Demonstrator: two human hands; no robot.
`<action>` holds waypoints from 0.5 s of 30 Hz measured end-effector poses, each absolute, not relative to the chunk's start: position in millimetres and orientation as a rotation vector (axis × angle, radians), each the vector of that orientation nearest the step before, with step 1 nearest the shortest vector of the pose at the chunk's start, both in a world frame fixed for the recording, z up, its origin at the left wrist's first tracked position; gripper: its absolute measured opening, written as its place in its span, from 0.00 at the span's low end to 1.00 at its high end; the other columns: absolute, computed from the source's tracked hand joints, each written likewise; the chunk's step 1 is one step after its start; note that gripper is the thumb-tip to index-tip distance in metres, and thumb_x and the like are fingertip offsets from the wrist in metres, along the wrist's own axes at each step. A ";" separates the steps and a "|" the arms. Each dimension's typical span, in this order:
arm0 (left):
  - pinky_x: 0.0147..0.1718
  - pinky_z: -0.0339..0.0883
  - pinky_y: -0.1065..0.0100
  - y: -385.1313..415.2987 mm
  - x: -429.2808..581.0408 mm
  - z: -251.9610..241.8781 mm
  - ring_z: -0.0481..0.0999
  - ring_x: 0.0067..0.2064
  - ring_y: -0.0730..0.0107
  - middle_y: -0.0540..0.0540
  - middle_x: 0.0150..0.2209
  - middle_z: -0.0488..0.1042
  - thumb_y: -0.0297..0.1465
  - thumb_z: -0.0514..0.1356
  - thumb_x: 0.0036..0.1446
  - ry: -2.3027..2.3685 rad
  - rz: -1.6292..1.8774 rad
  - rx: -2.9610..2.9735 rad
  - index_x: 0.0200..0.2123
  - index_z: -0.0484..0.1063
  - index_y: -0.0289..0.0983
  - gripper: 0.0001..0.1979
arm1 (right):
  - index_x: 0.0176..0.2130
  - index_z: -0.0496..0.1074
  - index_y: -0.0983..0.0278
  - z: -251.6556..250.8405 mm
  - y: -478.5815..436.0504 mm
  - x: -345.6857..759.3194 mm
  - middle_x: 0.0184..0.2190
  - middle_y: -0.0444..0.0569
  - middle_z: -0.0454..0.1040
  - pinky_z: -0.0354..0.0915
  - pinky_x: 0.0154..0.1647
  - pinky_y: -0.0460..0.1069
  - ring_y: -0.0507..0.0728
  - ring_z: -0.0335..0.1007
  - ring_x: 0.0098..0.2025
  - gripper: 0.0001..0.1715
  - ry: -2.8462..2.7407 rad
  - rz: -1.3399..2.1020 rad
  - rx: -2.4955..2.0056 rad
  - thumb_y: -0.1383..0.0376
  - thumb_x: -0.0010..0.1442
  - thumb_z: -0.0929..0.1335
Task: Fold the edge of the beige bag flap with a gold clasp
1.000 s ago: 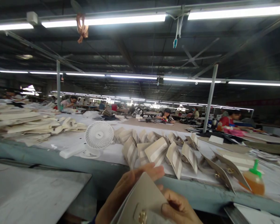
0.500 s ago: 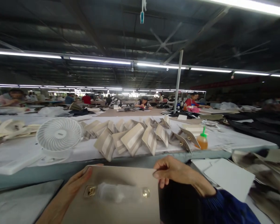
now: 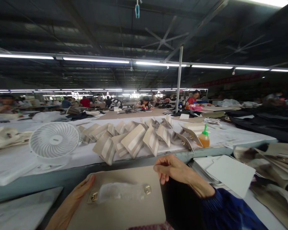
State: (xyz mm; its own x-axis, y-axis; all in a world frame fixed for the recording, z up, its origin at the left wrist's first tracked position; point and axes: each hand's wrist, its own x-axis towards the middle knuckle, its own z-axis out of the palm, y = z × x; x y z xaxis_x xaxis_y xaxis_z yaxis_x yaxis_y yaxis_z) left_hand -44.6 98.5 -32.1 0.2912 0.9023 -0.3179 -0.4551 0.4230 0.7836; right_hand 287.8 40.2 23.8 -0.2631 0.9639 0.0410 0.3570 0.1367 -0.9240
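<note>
We hold a beige leather panel (image 3: pixel 124 207) flat in front of us, low in the view, just this side of the raised tabletop (image 3: pixel 62 177). Our left hand (image 3: pixel 74 199) lies along the panel's left edge, fingers (image 3: pixel 87 184) stretched out together and pressed on its upper corner. Our right hand (image 3: pixel 175 169) is at the upper right corner, fingers curled in and pinching the edge, as far as we can tell from this angle. Across the panel runs a strap in clear wrap (image 3: pixel 121 191) between two gold fittings (image 3: pixel 147 190).

To handle this well, we judge the panel should stay level, with both corners held evenly so it does not bend at the fittings. We would grip only the edges, keeping off the wrapped strap and the metal, which could scratch or smudge.

On the tabletop beyond stand rows of folded beige pieces (image 3: pixel 134 139), a white fan (image 3: pixel 54 140) to the left and an orange squeeze bottle (image 3: pixel 204 138) to the right, all well apart from our hands.
</note>
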 end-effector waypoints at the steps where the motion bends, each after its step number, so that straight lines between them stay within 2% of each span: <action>1: 0.38 0.77 0.51 99.4 -43.8 -34.6 0.83 0.40 0.45 0.44 0.37 0.85 0.30 0.68 0.52 0.854 0.988 0.637 0.67 0.50 0.42 0.43 | 0.31 0.70 0.66 23.3 39.1 286.9 0.21 0.38 0.71 0.66 0.24 0.45 0.49 0.70 0.22 0.15 -1.710 1.107 -1.289 0.58 0.65 0.68; 6: 0.35 0.78 0.52 96.8 -38.1 -41.0 0.83 0.38 0.43 0.42 0.32 0.85 0.31 0.69 0.50 0.904 1.017 0.680 0.63 0.59 0.37 0.38 | 0.29 0.69 0.66 15.2 31.1 283.5 0.22 0.40 0.72 0.68 0.28 0.47 0.50 0.71 0.25 0.22 -1.673 1.186 -1.249 0.52 0.66 0.65; 9: 0.34 0.79 0.55 95.0 -36.3 -40.6 0.84 0.38 0.44 0.42 0.31 0.84 0.33 0.72 0.44 0.945 1.056 0.726 0.58 0.65 0.33 0.38 | 0.31 0.70 0.66 5.4 29.0 282.8 0.22 0.40 0.72 0.67 0.25 0.46 0.50 0.70 0.24 0.20 -1.622 1.290 -1.250 0.53 0.65 0.66; 12: 0.34 0.78 0.63 96.0 -37.0 -41.0 0.84 0.38 0.50 0.45 0.32 0.85 0.35 0.74 0.42 0.986 1.092 0.750 0.56 0.68 0.36 0.36 | 0.32 0.70 0.66 -4.7 30.2 283.0 0.23 0.40 0.72 0.66 0.23 0.45 0.49 0.70 0.23 0.19 -1.572 1.356 -1.255 0.53 0.64 0.67; 15: 0.30 0.77 0.65 96.6 -38.3 -43.3 0.84 0.34 0.52 0.47 0.31 0.85 0.39 0.73 0.43 1.018 1.096 0.775 0.54 0.69 0.38 0.34 | 0.31 0.69 0.66 -12.6 31.3 284.0 0.23 0.41 0.72 0.66 0.22 0.45 0.49 0.70 0.22 0.21 -1.560 1.383 -1.233 0.51 0.64 0.67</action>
